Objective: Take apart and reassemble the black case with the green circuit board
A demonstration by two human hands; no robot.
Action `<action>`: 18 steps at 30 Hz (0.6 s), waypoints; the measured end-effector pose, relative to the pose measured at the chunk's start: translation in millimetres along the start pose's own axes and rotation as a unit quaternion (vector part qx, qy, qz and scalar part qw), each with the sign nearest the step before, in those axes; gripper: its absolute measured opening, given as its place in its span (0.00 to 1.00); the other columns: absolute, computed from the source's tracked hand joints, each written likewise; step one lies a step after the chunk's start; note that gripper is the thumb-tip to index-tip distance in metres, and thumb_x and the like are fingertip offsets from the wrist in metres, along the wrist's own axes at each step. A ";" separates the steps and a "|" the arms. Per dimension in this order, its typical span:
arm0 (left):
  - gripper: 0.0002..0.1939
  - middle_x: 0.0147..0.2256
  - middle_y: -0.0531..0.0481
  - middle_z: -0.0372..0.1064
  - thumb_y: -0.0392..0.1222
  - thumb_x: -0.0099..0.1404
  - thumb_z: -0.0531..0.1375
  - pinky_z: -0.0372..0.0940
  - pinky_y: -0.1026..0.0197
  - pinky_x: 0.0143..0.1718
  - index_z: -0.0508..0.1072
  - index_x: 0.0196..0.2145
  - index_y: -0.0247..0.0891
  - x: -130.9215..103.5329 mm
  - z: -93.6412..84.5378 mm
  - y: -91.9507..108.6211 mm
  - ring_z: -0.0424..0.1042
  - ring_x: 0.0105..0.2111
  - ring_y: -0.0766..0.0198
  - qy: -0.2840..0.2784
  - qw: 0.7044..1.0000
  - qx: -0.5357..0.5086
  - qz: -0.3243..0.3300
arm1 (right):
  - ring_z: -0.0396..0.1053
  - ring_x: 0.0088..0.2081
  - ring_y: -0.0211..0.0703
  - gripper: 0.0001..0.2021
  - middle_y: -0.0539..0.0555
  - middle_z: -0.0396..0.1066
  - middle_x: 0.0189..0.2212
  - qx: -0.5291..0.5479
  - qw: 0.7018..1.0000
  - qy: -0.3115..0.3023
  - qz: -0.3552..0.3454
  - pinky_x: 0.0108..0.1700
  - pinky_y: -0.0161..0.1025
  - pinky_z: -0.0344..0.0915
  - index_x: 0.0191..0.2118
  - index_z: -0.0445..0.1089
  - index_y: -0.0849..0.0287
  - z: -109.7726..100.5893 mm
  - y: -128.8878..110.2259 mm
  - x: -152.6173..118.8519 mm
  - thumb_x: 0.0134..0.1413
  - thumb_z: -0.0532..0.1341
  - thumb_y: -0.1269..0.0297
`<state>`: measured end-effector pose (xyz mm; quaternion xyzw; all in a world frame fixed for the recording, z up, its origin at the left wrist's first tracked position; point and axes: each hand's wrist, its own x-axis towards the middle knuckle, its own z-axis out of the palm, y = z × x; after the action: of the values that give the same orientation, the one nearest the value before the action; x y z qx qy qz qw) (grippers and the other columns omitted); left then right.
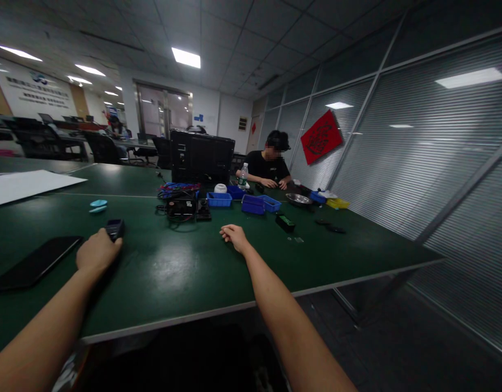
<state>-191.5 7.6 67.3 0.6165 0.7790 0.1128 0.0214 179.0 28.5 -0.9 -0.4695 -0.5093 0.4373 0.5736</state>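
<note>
The left hand [98, 251] wraps around a dark handheld device [114, 230] on the bench [153, 294], on the person's side of the black monitor [202, 158] and left of it. This looks like a grasping step; any lift would call for closed fingers. The device's visible end points away from the person, its long axis apparently angled slightly right, though partly hidden. The right hand [233, 237], nearer than the monitor's right edge, curls loosely; whether it pinches anything, I cannot tell.
</note>
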 end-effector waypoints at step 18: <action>0.24 0.39 0.38 0.68 0.53 0.57 0.48 0.61 0.59 0.34 0.64 0.44 0.32 -36.0 29.3 100.6 0.69 0.36 0.54 0.015 0.971 0.007 0.238 | 0.62 0.21 0.31 0.09 0.53 0.69 0.24 -0.017 1.000 -0.001 0.000 0.20 0.29 0.56 0.28 0.67 0.63 0.9 -2.7 -1.3 0.41 0.60 0.63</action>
<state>-81.8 -1.1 55.3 0.7823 0.6110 0.1190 -0.0220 178.0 26.8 1.6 -0.4790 -0.5175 0.4290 0.5645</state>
